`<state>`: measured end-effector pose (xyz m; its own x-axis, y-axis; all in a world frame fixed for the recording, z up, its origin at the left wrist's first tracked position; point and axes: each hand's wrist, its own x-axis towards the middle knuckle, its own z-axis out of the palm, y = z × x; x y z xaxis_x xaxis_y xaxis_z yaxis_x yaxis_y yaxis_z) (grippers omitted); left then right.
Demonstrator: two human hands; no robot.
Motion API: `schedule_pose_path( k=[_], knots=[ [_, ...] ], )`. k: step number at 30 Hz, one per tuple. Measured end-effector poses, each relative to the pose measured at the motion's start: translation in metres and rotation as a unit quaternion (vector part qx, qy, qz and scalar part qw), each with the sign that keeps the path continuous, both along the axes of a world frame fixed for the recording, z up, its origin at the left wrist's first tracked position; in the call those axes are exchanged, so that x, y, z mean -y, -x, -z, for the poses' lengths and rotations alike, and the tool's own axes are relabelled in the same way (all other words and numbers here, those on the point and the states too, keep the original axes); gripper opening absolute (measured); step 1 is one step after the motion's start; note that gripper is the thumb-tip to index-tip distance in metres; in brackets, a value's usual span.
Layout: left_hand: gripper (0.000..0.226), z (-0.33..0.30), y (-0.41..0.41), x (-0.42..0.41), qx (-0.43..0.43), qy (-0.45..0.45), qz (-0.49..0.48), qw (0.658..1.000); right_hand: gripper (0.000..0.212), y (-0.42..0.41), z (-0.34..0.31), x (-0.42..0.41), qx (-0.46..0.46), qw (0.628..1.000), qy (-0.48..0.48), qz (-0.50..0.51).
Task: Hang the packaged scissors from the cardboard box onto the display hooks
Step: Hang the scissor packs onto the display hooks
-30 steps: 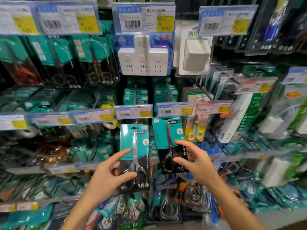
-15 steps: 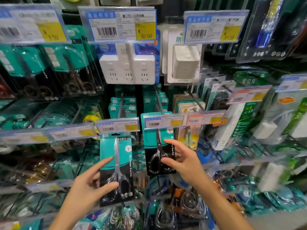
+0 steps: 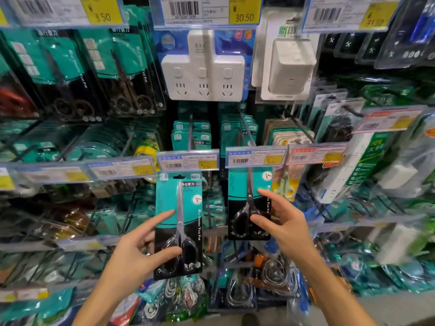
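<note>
Both scissor packs sit higher against the rack than 0.5 s ago. Head view: left hand (image 3: 131, 252) pinches the left scissors pack (image 3: 179, 222) below its price tag (image 3: 187, 161); right hand (image 3: 284, 222) pinches the right scissors pack (image 3: 249, 203), its top behind another price label (image 3: 255, 157).

Both hands (image 3: 131, 255) (image 3: 286, 225) hold hanging scissors packs (image 3: 179, 222) (image 3: 247, 205).
</note>
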<state>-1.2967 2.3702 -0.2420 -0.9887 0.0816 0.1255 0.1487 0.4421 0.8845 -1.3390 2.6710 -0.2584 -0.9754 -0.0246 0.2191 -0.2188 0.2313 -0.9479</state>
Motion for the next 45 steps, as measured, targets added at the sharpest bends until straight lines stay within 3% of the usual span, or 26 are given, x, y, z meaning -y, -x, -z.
schedule_pose_path(
  k=[20,39,45],
  knots=[
    [0.070,0.011,0.016,-0.001,0.066,-0.025,0.036,0.997,0.049,0.047,0.002,0.013,0.003,1.000,-0.003,0.023],
    [0.069,0.011,0.036,0.002,0.018,0.000,0.043,0.999,0.045,0.090,0.027,0.014,-0.029,0.998,-0.029,0.049],
    [0.068,0.012,0.035,0.002,0.017,0.013,0.044,0.999,0.037,0.108,0.030,0.020,0.005,0.997,0.042,0.070]
  ],
)
